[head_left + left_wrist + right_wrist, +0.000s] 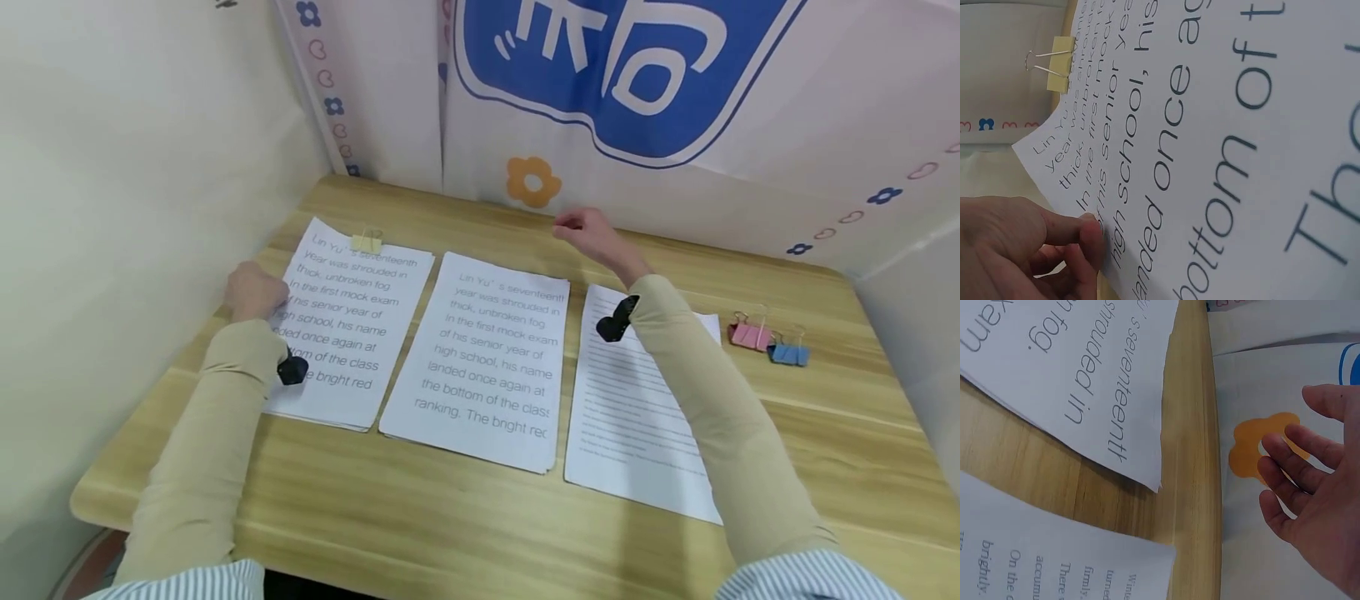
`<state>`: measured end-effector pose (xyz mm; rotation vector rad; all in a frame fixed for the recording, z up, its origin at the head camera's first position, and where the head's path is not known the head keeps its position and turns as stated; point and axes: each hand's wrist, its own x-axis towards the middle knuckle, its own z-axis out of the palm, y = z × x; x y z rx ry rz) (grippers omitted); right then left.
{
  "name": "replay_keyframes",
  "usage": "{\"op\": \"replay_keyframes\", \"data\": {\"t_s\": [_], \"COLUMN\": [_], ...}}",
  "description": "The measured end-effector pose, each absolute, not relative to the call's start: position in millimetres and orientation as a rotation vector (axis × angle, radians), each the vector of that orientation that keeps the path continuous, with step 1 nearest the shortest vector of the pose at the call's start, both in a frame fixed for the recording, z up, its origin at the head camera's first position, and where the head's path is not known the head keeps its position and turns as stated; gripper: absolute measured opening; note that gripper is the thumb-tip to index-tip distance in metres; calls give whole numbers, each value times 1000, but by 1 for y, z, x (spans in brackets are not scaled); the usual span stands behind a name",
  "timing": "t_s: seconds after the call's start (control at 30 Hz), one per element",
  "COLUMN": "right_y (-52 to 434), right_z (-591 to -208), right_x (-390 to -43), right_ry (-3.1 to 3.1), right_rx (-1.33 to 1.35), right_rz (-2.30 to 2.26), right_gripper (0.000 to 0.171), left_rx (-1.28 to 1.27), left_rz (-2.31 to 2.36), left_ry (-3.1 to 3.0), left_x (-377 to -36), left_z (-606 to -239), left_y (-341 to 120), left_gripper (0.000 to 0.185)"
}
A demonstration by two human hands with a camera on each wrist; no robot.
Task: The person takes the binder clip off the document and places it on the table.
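Note:
A left stack of printed sheets [337,333] carries a yellow binder clip [366,243] on its top edge. At that stack's left edge, my left hand [257,292] pinches the paper between thumb and fingers; the left wrist view shows the fingertips [1090,240] right on the edge. My right hand [596,237] hangs over the back of the table with nothing in it. In the right wrist view its fingers [1291,469] are spread and slightly bent. The middle stack of sheets [480,367] and the right stack with smaller print [630,425] lie below and nearer to me.
A pink binder clip [750,335] and a blue binder clip [789,353] stand on the wooden table [862,417] to the right of the stacks. Behind the table hangs a white sheet with an orange flower [533,182] and a blue emblem. White walls flank both sides.

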<state>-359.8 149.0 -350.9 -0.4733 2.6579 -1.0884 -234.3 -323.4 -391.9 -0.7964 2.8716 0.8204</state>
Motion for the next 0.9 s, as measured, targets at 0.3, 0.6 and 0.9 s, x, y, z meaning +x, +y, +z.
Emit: {"op": "replay_keyframes", "data": {"t_s": [0.3,0.6,0.9], "right_y": [146,142,125], "right_z": [-361,-364,-364], "right_x": [-361,-362,-362], "right_ry": [2664,2649,2612], "right_rx": [-497,-501,-546], "right_rz": [-1100,-1100,-1084], "right_gripper": [40,42,42], "left_rx": [-808,-854,-840], "left_rz": [843,909,1239], "left_ry": [2913,2888,2842], "left_x": [-237,-236,-231], "left_z": [-397,-402,-408], "left_y": [-320,-317,-312], "left_gripper": [19,23,38]}}
